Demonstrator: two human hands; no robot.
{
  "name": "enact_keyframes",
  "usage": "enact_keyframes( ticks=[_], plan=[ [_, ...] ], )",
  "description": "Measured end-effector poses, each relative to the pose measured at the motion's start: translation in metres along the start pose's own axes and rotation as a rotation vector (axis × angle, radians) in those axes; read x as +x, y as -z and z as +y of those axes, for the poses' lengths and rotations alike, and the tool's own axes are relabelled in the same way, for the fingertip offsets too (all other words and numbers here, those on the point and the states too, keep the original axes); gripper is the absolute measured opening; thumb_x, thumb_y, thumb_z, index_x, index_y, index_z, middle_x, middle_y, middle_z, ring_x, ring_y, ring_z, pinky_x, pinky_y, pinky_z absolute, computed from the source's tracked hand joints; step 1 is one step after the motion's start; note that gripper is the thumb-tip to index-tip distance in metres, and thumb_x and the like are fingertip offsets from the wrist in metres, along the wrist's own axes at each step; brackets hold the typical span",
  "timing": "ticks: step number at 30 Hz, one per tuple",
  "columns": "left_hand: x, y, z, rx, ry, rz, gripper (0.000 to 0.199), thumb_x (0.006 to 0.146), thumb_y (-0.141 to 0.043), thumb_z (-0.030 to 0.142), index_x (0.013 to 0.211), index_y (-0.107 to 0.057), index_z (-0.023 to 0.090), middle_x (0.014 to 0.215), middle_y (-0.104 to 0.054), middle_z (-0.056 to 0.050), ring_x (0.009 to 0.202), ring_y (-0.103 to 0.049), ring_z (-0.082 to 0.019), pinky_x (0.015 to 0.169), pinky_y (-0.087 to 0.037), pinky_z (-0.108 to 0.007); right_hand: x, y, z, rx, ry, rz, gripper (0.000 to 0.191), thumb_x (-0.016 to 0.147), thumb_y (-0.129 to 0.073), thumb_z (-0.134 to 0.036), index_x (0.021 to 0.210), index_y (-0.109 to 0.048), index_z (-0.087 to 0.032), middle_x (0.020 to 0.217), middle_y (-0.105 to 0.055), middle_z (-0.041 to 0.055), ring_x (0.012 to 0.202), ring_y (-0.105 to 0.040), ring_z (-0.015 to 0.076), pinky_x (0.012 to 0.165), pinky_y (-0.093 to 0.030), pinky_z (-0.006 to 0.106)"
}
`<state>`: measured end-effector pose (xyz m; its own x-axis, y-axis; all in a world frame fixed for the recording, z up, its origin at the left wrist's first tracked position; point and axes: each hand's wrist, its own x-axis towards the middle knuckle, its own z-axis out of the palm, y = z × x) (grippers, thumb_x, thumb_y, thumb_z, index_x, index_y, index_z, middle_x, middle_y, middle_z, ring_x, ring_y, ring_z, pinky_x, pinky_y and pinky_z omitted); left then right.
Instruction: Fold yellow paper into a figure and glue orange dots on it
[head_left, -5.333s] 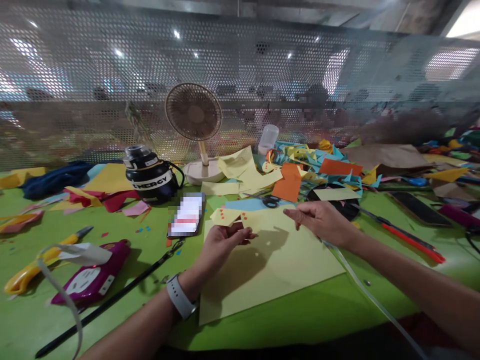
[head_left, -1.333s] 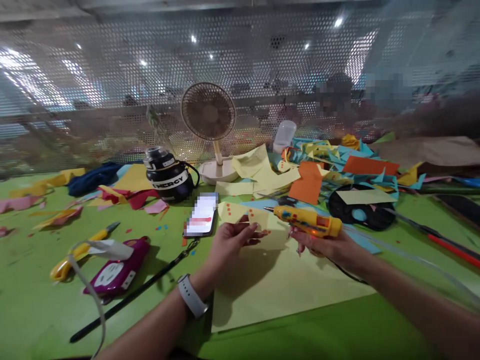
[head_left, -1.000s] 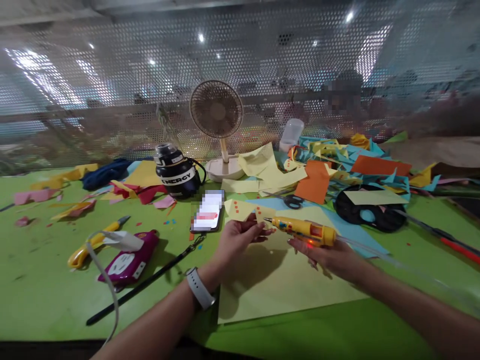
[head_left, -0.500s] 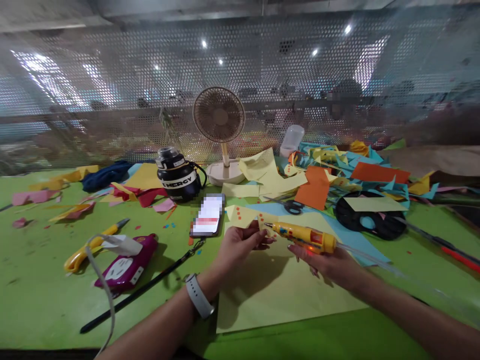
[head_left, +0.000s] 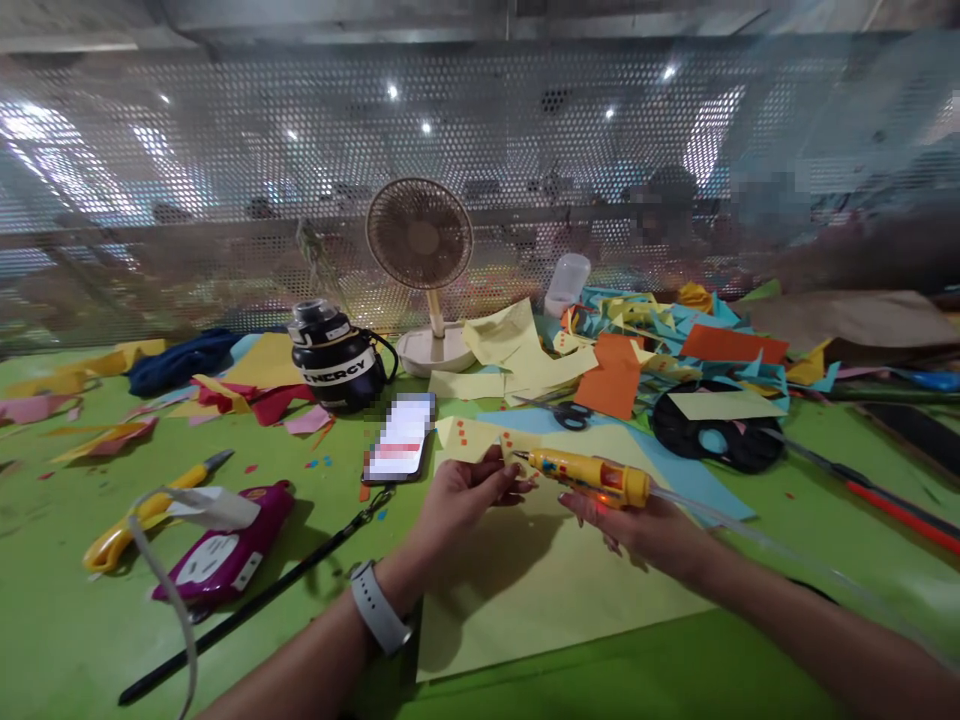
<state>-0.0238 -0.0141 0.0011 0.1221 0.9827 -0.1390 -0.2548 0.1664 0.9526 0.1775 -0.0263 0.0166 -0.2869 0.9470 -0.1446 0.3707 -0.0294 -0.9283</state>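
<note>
Lying at the left, a yellow-handled tool (head_left: 150, 512) is partly covered by a white cable (head_left: 182, 640), and a white plug (head_left: 217, 508) is seen against a purple case (head_left: 229, 560). Behind them, a dark blue cloth (head_left: 184, 362) is surrounded by paper scraps. The black strap (head_left: 262, 597) is crossed by the cable and joined to a lit phone (head_left: 400, 437), whose screen is blurred. A black bottle (head_left: 337, 372) and a fan (head_left: 420, 235) are stood farther back on the green table (head_left: 330, 665).

A small yellow paper piece (head_left: 507, 448) with orange dots is pinched in the left hand (head_left: 466, 492), its grip closed on the paper and much of it hidden by the fingers. Beneath both hands, a large pale-yellow sheet (head_left: 577, 585) is laid and shadowed. A yellow pen-shaped tool (head_left: 589, 476) is clamped in the grip of the right hand (head_left: 641, 527), its tip pointed left, at the paper piece; whether they touch cannot be told. Just beyond it, scissors (head_left: 574, 415) are laid, with heaped scraps (head_left: 667, 325) behind. Farther right, a black round object (head_left: 671, 430) is partly covered by a pale strip (head_left: 724, 404), and a red-and-black tool (head_left: 900, 515) is placed beside it.
</note>
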Motion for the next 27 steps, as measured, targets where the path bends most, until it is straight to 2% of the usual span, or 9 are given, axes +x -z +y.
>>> enact_keyframes(
  ticks=[7,13,20,27],
  plan=[
    [0.000,0.000,-0.001,0.016,-0.008,-0.007,0.035,0.055,-0.084,0.039,0.074,-0.071,0.012,0.076,-0.074,-0.009,0.071,-0.071,-0.022,0.066,-0.056,-0.030,0.001,0.000,0.005,-0.003,0.008,0.021,0.038,0.073,-0.065,-0.055,0.088,-0.061,-0.020,0.058,-0.050,-0.0039,0.041,-0.040,0.0065,0.034,-0.036,0.018],
    [0.003,0.002,-0.004,0.026,-0.014,-0.005,0.037,0.052,-0.084,0.040,0.072,-0.072,0.012,0.076,-0.074,-0.008,0.067,-0.070,-0.020,0.063,-0.057,-0.029,0.002,-0.001,0.008,0.019,-0.009,0.027,0.039,0.071,-0.068,-0.054,0.092,-0.062,-0.021,0.057,-0.049,-0.0047,0.043,-0.039,0.0067,0.036,-0.037,0.018],
    [0.005,0.004,-0.008,0.077,-0.026,-0.019,0.031,0.059,-0.081,0.038,0.074,-0.073,0.013,0.075,-0.073,-0.008,0.069,-0.070,-0.021,0.067,-0.058,-0.032,0.003,-0.003,0.011,0.017,-0.013,0.058,0.040,0.069,-0.068,-0.057,0.089,-0.063,-0.022,0.053,-0.046,-0.0061,0.040,-0.037,0.0061,0.034,-0.034,0.018],
    [0.005,0.005,-0.009,0.081,-0.053,-0.035,0.034,0.059,-0.081,0.041,0.077,-0.073,0.013,0.076,-0.075,-0.009,0.070,-0.071,-0.022,0.067,-0.058,-0.033,0.001,-0.001,0.008,-0.010,-0.012,0.035,0.044,0.070,-0.065,-0.059,0.091,-0.062,-0.020,0.055,-0.046,-0.0053,0.042,-0.038,0.0070,0.034,-0.034,0.019]
  ],
)
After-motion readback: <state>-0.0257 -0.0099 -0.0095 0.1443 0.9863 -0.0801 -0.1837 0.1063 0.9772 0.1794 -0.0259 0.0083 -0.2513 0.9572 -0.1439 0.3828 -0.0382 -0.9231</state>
